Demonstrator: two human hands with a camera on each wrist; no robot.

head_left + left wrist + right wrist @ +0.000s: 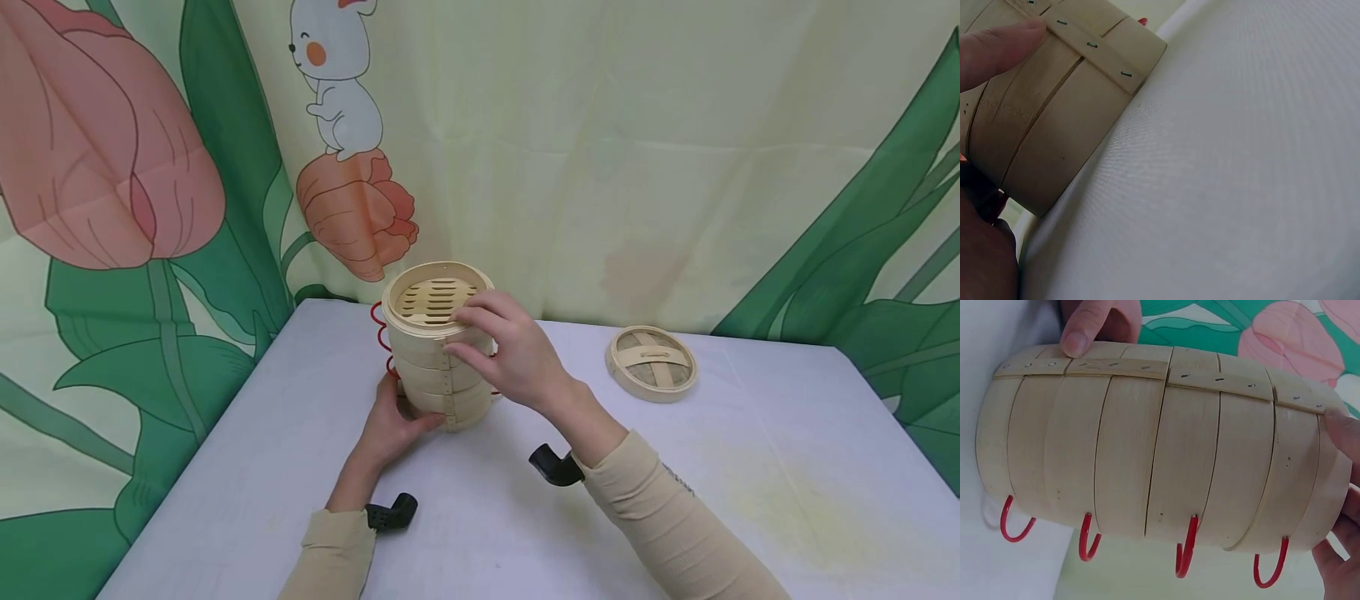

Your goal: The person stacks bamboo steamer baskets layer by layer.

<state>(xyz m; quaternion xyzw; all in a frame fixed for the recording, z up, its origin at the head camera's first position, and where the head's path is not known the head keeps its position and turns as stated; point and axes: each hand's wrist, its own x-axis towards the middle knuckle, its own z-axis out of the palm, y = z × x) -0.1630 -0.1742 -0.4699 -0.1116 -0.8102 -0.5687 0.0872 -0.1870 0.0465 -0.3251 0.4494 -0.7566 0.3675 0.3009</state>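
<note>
White counter (217, 508) beneath, my left grip (388, 427) clasps the steamer (427, 375) low, likely steadying it; my right grip (520, 348) pinches its rim (427, 330).

The steamer stack (420, 357) looks like smooth, matt bamboo, fastened with small metal staples (1092, 45); its red loops (1192, 532) look like glossy plastic. Right of the stack, the lid (654, 374) has a rougher woven bamboo top. Matt cloth (247, 483) lies beneath the stack; printed fabric (555, 167) hangs behind.
</note>
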